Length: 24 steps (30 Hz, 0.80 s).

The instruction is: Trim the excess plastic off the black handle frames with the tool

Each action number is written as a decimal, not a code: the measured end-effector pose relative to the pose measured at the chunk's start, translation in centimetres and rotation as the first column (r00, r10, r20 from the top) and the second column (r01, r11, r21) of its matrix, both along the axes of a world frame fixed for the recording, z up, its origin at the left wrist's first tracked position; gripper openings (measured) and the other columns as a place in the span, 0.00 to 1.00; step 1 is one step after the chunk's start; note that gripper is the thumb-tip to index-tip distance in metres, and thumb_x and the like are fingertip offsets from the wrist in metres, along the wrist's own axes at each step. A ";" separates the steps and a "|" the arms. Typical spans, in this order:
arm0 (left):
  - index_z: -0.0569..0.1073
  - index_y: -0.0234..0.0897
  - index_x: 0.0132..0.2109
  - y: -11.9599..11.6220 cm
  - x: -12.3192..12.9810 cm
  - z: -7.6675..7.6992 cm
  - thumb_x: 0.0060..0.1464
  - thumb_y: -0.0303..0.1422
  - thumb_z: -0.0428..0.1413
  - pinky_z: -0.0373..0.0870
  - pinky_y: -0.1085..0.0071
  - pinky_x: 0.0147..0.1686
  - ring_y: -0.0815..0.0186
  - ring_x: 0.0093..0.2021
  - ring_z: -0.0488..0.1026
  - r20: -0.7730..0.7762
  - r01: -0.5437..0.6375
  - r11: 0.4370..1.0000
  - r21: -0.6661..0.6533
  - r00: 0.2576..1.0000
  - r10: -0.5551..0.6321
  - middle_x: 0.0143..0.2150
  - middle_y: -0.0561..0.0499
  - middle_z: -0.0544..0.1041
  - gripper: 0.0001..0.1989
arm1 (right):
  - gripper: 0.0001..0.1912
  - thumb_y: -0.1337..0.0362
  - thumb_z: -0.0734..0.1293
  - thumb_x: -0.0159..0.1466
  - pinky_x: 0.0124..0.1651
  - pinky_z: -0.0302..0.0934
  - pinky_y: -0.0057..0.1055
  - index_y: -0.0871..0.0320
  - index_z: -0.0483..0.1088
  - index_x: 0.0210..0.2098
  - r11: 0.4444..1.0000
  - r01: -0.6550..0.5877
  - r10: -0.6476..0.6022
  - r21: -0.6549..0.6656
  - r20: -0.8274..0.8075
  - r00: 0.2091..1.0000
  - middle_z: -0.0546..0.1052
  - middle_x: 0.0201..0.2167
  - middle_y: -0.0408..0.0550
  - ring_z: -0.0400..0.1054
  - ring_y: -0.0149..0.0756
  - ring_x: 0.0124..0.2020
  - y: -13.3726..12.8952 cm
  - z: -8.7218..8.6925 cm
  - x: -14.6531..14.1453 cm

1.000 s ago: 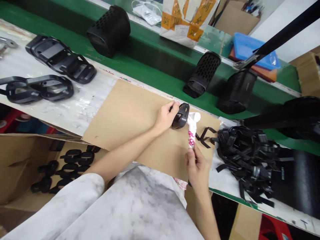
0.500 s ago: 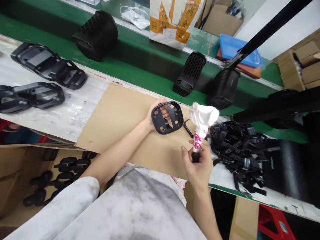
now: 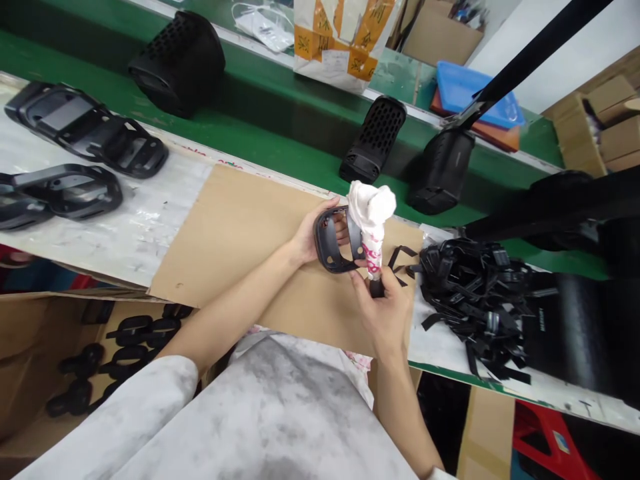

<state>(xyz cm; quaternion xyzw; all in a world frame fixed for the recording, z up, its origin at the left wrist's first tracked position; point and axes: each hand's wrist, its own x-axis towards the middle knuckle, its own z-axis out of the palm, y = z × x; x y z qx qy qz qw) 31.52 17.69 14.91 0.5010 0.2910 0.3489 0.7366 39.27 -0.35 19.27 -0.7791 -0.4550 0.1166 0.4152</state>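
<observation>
My left hand (image 3: 306,235) grips the far left edge of a black rounded plastic frame (image 3: 327,248), tilted above the cardboard sheet (image 3: 240,233). Fingertips show through the opening of the frame. In my right hand (image 3: 383,303) is a cloth-wrapped hammer (image 3: 373,250), held upright by its dark handle end, with pink markings on the wrapped neck. Its bulky white head overlaps the right side of the frame in view; whether they touch, I cannot tell. Thin black strips (image 3: 400,257) lie just right of the hammer on the cardboard.
A heap of black strip parts (image 3: 475,293) lies at the right. More black frames (image 3: 133,147) rest at the left of the bench. Perforated black housings (image 3: 183,63) stand on the green belt (image 3: 280,147). An open carton (image 3: 35,360) with black parts is low at left.
My right hand has brought the cloth-wrapped hammer left and up to the frame. The frame has shifted slightly right and turned. Black strips beside it show more fully.
</observation>
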 end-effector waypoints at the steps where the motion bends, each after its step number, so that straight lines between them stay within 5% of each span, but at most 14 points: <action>1: 0.62 0.40 0.24 -0.3 0.1 0.3 0.60 0.66 0.43 0.68 0.61 0.29 0.64 0.23 0.64 0.006 0.024 1.000 -0.011 1.000 -0.024 0.20 0.50 0.61 0.34 | 0.13 0.53 0.72 0.65 0.29 0.59 0.26 0.58 0.76 0.33 1.000 0.016 -0.016 0.003 -0.044 0.999 0.67 0.22 0.39 0.59 0.30 0.24 0.0 0.2 0.0; 4: 0.73 0.39 0.37 -1.2 -0.1 1.1 0.62 0.61 0.48 0.71 0.62 0.45 0.59 0.40 0.73 -0.015 -0.126 0.976 0.179 0.991 0.131 0.37 0.46 0.76 0.29 | 0.17 0.50 0.73 0.63 0.25 0.56 0.26 0.58 0.76 0.37 0.996 0.084 -0.079 0.003 -0.303 0.950 0.66 0.21 0.38 0.57 0.28 0.22 0.0 0.3 -0.2; 6: 0.74 0.39 0.43 -1.6 -0.7 1.4 0.66 0.55 0.49 0.68 0.63 0.53 0.58 0.49 0.72 -0.003 -0.222 0.881 0.417 0.969 0.246 0.45 0.44 0.77 0.23 | 0.20 0.47 0.74 0.62 0.18 0.50 0.25 0.58 0.74 0.40 0.992 0.127 -0.114 -0.015 -0.544 0.831 0.63 0.17 0.35 0.53 0.26 0.17 0.1 0.1 -0.2; 9: 0.73 0.37 0.35 -1.9 -1.7 1.8 0.70 0.48 0.46 0.67 0.64 0.47 0.61 0.41 0.72 -0.016 -0.059 0.772 0.633 0.996 0.089 0.37 0.45 0.75 0.23 | 0.23 0.46 0.77 0.58 0.12 0.40 0.21 0.55 0.71 0.39 0.986 0.167 -0.115 -0.021 -0.809 0.577 0.55 0.15 0.29 0.44 0.22 0.12 0.2 -0.3 0.3; 12: 0.69 0.36 0.29 -2.1 -2.0 1.9 0.68 0.46 0.50 0.62 0.66 0.38 0.65 0.32 0.66 -0.123 0.168 0.703 0.691 0.986 -0.114 0.29 0.50 0.70 0.22 | 0.25 0.48 0.81 0.53 0.11 0.37 0.18 0.54 0.68 0.36 0.976 0.216 -0.091 0.002 -0.902 0.422 0.54 0.16 0.27 0.40 0.19 0.11 0.5 -0.4 1.0; 14: 0.67 0.36 0.28 -2.3 -1.8 1.8 0.65 0.47 0.54 0.60 0.68 0.35 0.67 0.30 0.63 -0.193 0.271 0.727 0.631 0.962 -0.191 0.27 0.53 0.68 0.22 | 0.25 0.49 0.82 0.52 0.10 0.37 0.17 0.54 0.68 0.36 0.972 0.234 -0.081 0.014 -0.917 0.391 0.54 0.16 0.26 0.39 0.18 0.11 0.7 -0.3 1.5; 17: 0.64 0.36 0.28 -2.5 -1.3 1.4 0.64 0.49 0.56 0.56 0.71 0.32 0.70 0.28 0.59 -0.227 0.335 0.834 0.439 0.939 -0.258 0.25 0.56 0.63 0.24 | 0.25 0.49 0.81 0.53 0.11 0.39 0.16 0.55 0.70 0.38 0.973 0.229 -0.077 0.024 -0.904 0.421 0.55 0.16 0.27 0.40 0.18 0.12 0.7 -0.2 1.7; 20: 0.60 0.37 0.27 -1.8 -1.0 1.0 0.60 0.52 0.57 0.53 0.71 0.31 0.71 0.27 0.55 -0.174 0.182 0.932 0.314 0.976 -0.132 0.24 0.57 0.58 0.26 | 0.25 0.45 0.76 0.60 0.12 0.41 0.17 0.54 0.72 0.48 0.987 0.163 -0.082 0.001 -0.860 0.504 0.57 0.19 0.29 0.44 0.19 0.13 -0.3 -0.1 1.6; 24: 0.53 0.39 0.24 -0.2 -1.1 0.7 0.56 0.52 0.59 0.50 0.70 0.29 0.72 0.26 0.50 -0.099 -0.063 0.971 0.232 0.991 0.087 0.24 0.57 0.51 0.29 | 0.28 0.39 0.69 0.64 0.12 0.42 0.19 0.54 0.71 0.52 0.989 0.011 -0.124 -0.147 -0.790 0.600 0.64 0.22 0.34 0.48 0.20 0.13 -2.6 -0.5 1.7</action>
